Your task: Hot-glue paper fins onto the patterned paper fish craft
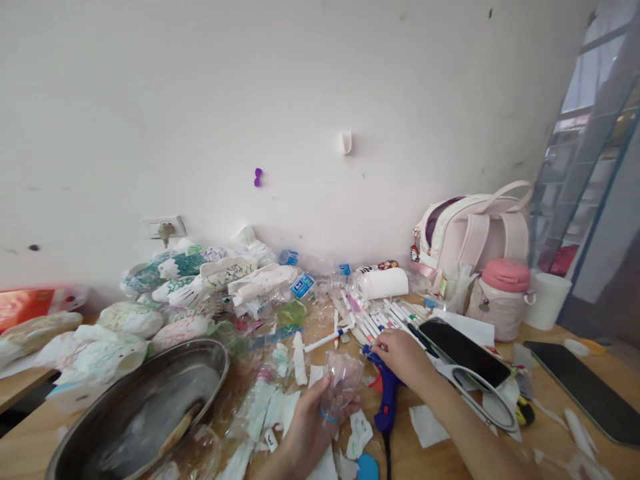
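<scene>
My left hand (313,420) is closed around a clear plastic bottle piece (343,377) with a blue ring at its lower end. Just to the right, a blue glue gun (387,407) has its handle and cord pointing towards me. Curled over the upper body of the glue gun is my right hand (403,360); its fingertips are partly hidden. Several white markers (373,323) lie fanned out behind that hand. Torn paper scraps (360,433) and a blue bottle cap (367,467) are close to both hands.
An oval metal basin (220,380) stands at the left, before a heap of paper-wrapped bottles (195,280). To the right are a phone (465,350), a white-rimmed oval object (510,413), a tablet (590,393), a pink-lidded jar (500,307) and a backpack (480,233).
</scene>
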`<state>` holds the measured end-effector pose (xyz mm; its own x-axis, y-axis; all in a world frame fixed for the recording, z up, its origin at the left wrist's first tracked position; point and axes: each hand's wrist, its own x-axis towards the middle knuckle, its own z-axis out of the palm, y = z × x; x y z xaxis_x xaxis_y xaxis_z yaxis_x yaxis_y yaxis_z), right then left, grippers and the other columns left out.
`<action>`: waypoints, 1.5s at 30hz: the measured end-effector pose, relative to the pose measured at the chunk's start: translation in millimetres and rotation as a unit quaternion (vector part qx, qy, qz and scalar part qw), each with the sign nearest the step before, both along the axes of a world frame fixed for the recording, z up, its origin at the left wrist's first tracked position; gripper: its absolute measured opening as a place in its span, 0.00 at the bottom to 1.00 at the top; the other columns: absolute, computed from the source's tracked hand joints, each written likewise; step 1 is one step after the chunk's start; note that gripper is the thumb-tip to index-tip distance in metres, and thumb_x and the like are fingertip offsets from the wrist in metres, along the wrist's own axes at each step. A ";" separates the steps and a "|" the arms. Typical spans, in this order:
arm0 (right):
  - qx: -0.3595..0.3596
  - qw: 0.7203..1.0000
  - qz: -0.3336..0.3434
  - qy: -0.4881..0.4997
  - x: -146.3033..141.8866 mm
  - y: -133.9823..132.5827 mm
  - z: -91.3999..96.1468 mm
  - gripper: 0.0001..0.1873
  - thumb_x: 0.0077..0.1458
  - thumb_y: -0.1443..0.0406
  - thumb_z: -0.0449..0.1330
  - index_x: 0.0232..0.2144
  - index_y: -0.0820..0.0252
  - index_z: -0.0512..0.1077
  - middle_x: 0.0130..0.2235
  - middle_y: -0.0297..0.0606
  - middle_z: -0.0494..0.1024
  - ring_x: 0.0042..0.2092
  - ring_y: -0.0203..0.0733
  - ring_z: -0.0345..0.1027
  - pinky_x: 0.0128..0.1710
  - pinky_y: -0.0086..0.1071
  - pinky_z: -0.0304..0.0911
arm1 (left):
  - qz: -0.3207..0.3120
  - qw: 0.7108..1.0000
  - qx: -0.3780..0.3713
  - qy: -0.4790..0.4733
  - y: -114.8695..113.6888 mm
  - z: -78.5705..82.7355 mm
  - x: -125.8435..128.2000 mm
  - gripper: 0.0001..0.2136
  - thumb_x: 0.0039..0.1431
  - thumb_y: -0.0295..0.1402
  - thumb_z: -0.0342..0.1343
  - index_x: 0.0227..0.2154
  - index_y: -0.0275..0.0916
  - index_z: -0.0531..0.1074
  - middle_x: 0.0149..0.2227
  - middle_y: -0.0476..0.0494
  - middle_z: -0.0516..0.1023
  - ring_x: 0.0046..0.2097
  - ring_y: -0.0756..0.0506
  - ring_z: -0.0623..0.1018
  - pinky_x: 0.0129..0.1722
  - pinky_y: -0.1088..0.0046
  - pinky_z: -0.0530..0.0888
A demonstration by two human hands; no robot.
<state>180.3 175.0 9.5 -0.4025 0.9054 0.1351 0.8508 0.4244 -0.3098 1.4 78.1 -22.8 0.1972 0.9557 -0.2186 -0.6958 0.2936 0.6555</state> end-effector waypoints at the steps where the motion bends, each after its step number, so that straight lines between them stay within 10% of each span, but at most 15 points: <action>1: -0.001 1.000 0.001 -0.002 0.2 -0.1 0.3 0.10 0.57 0.68 0.55 0.29 0.63 0.77 0.33 0.41 0.78 0.38 0.41 0.69 0.38 0.30 0.55 | 0.000 1.000 -0.001 0.000 0.1 -0.2 -0.1 0.19 0.40 0.42 0.67 0.33 0.33 0.79 0.33 0.41 0.82 0.34 0.43 0.79 0.41 0.67 0.70; 45: 0.082 0.995 -0.056 -0.016 2.9 2.0 -4.3 0.12 0.57 0.70 0.53 0.26 0.64 0.75 0.31 0.43 0.78 0.38 0.45 0.71 0.40 0.32 0.58 | -0.008 1.000 0.003 0.002 -0.6 -1.3 0.2 0.19 0.40 0.42 0.67 0.34 0.34 0.79 0.35 0.41 0.83 0.34 0.42 0.79 0.39 0.68 0.71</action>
